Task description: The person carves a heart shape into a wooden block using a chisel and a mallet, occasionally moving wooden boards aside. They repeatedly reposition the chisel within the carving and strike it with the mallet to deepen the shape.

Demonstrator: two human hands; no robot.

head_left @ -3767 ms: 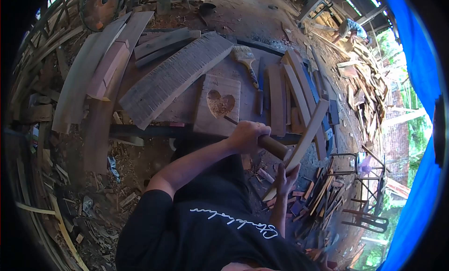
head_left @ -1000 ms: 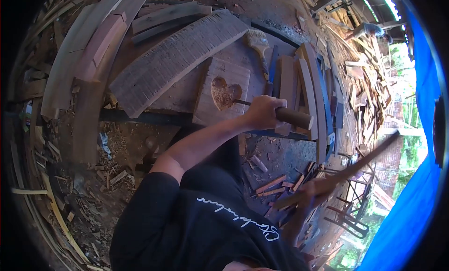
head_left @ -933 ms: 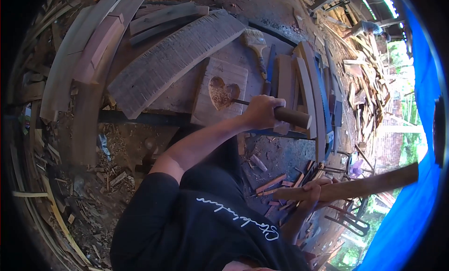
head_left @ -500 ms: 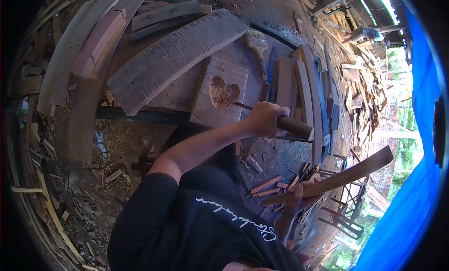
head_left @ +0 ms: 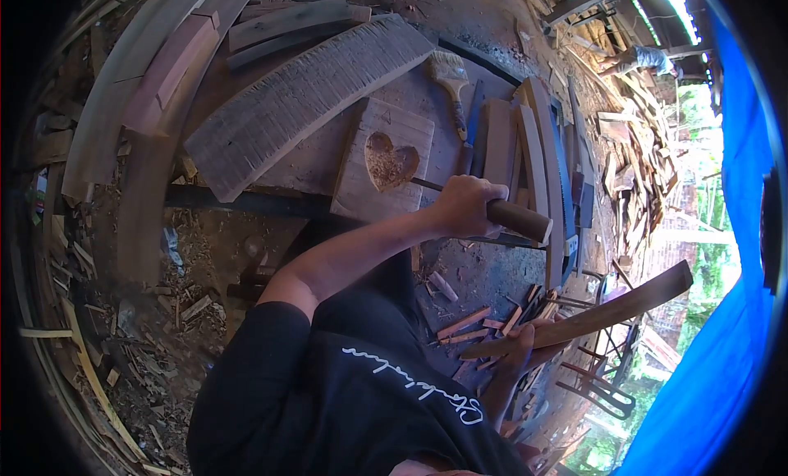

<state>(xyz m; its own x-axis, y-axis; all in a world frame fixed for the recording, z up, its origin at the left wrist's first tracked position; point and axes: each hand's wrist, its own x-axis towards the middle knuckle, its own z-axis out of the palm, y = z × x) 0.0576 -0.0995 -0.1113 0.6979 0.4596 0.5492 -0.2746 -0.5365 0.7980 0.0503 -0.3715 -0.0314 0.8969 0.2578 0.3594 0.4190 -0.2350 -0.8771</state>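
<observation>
Open tabletop (head_left: 304, 174) lies between ridged plank (head_left: 308, 107) and carved block (head_left: 396, 139), but brush (head_left: 451, 78) and strips (head_left: 494, 139) crowd the right.

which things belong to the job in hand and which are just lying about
Probably in the job:
heart-hollowed pale wooden block
tool with round brown wooden handle (in left hand)
long brown wooden bar (in right hand)

Likely idle:
pale-bristled flat brush
rough grey wooden plank
reddish wood offcuts

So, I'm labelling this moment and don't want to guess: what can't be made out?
Head view throughout:
Chisel: tip too small to tell whether it touches the board.
Left hand: hides a middle stretch of that tool.
Right hand: hides part of the wooden stick it grips.
Heart-shaped hollow: floor partly buried under shavings.
Distant person: too small to tell what they hold.
</observation>
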